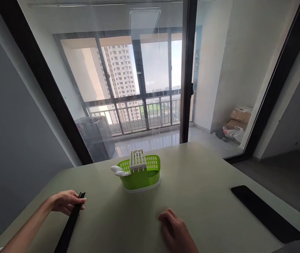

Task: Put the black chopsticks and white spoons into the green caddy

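My left hand (67, 201) grips a bundle of long black chopsticks (70, 222) near its far end, at the left of the table. The near end of the bundle runs out of the bottom of the view. My right hand (174, 228) rests at the front middle of the table with its fingers curled in and nothing visible in them. Beyond both hands stands a green cutlery basket (136, 181) on a white base. White spoons (120, 171) stick out of its left side, and a white slotted rack (138, 160) sits on top.
A long black mat (266, 212) lies at the right of the pale table (192, 175). Behind the table, a glass sliding door with a dark frame (189, 70) opens towards a balcony. Cardboard boxes and bags (235, 124) are heaped there on the floor.
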`<state>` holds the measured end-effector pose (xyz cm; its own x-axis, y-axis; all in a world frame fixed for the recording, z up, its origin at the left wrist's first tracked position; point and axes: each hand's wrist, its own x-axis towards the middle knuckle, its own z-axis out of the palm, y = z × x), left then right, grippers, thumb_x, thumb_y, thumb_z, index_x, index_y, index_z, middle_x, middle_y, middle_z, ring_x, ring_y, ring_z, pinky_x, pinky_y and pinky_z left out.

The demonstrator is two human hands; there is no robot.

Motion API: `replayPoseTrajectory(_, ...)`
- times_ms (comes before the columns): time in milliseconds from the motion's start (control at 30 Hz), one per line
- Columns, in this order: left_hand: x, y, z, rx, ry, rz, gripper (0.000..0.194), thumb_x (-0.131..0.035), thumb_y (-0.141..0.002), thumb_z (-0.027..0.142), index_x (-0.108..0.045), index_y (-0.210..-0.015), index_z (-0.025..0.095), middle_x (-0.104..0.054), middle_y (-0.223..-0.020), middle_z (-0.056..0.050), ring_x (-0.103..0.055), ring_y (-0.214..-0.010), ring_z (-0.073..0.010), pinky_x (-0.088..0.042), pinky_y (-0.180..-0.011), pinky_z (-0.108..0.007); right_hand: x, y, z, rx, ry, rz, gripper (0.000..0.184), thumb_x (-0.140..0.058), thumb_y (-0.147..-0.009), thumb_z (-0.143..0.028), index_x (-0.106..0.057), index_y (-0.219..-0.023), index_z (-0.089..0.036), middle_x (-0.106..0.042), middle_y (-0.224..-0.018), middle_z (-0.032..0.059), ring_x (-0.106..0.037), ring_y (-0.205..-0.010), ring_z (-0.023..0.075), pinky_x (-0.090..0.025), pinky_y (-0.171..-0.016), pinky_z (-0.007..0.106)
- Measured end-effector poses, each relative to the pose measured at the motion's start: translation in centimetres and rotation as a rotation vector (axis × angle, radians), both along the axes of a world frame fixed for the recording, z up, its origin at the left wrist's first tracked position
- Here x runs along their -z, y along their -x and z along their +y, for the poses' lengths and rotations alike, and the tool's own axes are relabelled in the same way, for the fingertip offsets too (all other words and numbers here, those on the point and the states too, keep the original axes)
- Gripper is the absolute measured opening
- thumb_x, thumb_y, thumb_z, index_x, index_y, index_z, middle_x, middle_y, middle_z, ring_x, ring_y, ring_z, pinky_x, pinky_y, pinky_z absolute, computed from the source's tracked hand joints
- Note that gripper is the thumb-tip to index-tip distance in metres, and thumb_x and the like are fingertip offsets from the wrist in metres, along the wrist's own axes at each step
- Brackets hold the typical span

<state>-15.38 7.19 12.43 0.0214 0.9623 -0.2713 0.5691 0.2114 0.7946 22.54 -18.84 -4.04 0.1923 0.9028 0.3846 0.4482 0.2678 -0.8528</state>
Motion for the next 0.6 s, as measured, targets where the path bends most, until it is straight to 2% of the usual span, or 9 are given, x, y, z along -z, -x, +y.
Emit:
replayPoseTrajectory(33,0.4,-0.3,0.2,0.034,0.064,0.041,0.052,-0.098,-0.027,0.038,-0.055,-0.05,0.021,-0.07,-0.055,-0.016,-0.065,-0.041,-0.0355,-0.057,-0.039,-0.049,0.0,0.0,0.0,-0.002,0.001,0.002,0.019,-0.045,-0.088,-0.01,-0.06,-0.089,-0.023,-0.064,-0.089,0.003,-0.064,-0.078,0.0176,-0.05,-0.072,0.025)
replayPoseTrajectory(100,1.1,-0.6,0.8,0.118,0.306,0.127,0.052,-0.095,-0.03,0.043,-0.052,-0.05,0.021,-0.072,-0.061,-0.018,-0.067,-0.045,-0.0341,-0.058,-0.041,-0.046,0.0,0.0,0.1,-0.004,0.007,0.001,0.019,-0.045,-0.088,-0.01,-0.06,-0.089,-0.022,-0.064,-0.089,0.0032,-0.064,-0.078,0.0174,-0.049,-0.072,0.025)
replayPoseTrajectory(200,2.1,-0.7,1.7,0.149,0.385,0.203,0.055,-0.091,-0.027,0.049,-0.051,-0.05,0.02,-0.074,-0.068,-0.02,-0.07,-0.052,-0.0325,-0.058,-0.042,-0.041,0.3,-0.2,0.4,-0.024,0.015,-0.009,0.02,-0.046,-0.088,-0.009,-0.061,-0.092,-0.022,-0.065,-0.091,0.0036,-0.065,-0.079,0.0171,-0.049,-0.072,0.024)
replayPoseTrajectory(333,3.0,-0.7,2.4,0.171,0.311,0.359,0.057,-0.088,-0.03,0.056,-0.052,-0.055,0.019,-0.075,-0.074,-0.017,-0.071,-0.056,-0.0306,-0.058,-0.042,-0.038,0.8,-0.4,0.6,-0.042,0.014,-0.024,0.021,-0.046,-0.088,-0.009,-0.062,-0.094,-0.022,-0.064,-0.092,0.0037,-0.065,-0.079,0.017,-0.049,-0.072,0.023)
replayPoseTrajectory(600,4.6,-1.0,3.1,0.116,0.144,0.543,0.058,-0.087,-0.042,0.055,-0.044,-0.065,0.022,-0.06,-0.052,-0.002,-0.063,-0.041,-0.0257,-0.052,-0.033,-0.035,1.1,-0.2,0.9,-0.016,-0.035,-0.04,0.019,-0.046,-0.086,-0.009,-0.061,-0.09,-0.021,-0.064,-0.088,0.0039,-0.066,-0.077,0.0175,-0.05,-0.071,0.023)
